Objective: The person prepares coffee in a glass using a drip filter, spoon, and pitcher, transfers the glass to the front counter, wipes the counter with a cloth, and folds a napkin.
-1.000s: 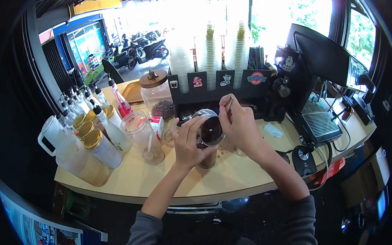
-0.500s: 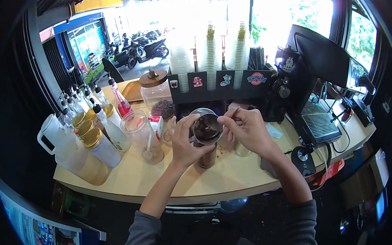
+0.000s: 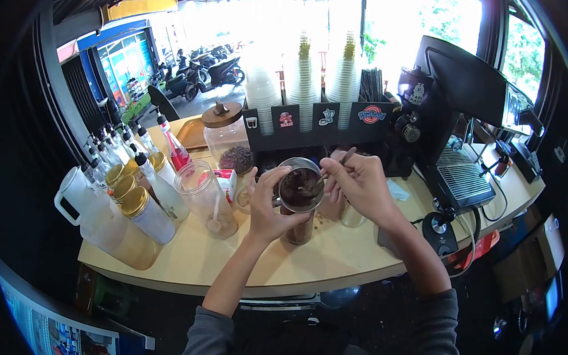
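Note:
My left hand [image 3: 271, 204] is wrapped round a metal cup [image 3: 287, 208] with dark brown contents, its mouth turned towards me. In my right hand [image 3: 362, 187] is a spoon [image 3: 347, 157], pinched by the handle, with its lower end inside the cup at the right. Directly below the cup stands a clear glass [image 3: 301, 230] with brown contents, its top hidden by the cup. Brown crumbs lie on the counter just right of it. Left of my left hand is an open clear jar [image 3: 192, 189] with a white scoop [image 3: 216, 216] inside.
Gold-lidded bottles [image 3: 144, 212], a pitcher [image 3: 96, 209] and pump bottles crowd the left. A wooden-lidded jar [image 3: 227, 134] and a cup rack [image 3: 319, 118] stand behind. An espresso machine [image 3: 460, 177] is at the right. The counter's front edge [image 3: 252, 288] curves nearest me.
The spoon has shifted in the cup, and its handle now stands more upright above my right hand. My right fingers have moved slightly. The left hand keeps hold of the cup, nearly unmoved.

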Tool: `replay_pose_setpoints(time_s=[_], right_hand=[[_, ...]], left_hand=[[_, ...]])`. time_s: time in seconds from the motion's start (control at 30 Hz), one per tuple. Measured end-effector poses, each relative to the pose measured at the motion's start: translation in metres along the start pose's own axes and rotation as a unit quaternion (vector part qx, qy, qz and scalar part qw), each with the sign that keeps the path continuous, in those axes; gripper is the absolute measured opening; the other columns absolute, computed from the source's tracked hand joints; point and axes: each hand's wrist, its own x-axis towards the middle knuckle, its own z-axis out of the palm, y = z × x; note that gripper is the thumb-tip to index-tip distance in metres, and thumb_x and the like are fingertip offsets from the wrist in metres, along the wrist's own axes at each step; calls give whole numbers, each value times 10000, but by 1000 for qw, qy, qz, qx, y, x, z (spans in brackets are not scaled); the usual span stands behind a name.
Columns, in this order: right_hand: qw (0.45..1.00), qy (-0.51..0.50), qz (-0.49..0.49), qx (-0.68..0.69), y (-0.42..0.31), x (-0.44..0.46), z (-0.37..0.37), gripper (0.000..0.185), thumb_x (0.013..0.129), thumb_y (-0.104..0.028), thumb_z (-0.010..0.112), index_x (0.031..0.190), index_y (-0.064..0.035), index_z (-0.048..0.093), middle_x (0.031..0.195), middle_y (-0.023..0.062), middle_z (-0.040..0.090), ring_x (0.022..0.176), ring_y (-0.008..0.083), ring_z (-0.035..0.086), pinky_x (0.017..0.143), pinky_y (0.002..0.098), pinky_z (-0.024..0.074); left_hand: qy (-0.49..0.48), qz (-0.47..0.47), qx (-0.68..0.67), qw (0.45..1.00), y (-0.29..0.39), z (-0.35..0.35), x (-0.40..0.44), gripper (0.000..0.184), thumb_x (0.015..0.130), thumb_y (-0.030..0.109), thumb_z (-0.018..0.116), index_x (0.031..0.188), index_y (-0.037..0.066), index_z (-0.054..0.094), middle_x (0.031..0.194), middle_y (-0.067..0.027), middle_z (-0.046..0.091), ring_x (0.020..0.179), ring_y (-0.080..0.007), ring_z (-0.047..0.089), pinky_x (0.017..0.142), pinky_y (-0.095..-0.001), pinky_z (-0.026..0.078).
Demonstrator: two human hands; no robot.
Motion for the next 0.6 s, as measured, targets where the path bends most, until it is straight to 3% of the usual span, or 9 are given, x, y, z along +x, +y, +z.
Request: replay_pose_setpoints(time_s=[0.6], right_hand=[[999,-19,11,32,9,7,1,325,980,-202,513,805,52,613,613,74,634,512,96,615,470,227,489]], left_hand=[[-10,4,-14,1000,-6,-4,-2,864,482,266,892,1228,103,489,1204,-57,583,1167,-231,542,1120,-501,179]])
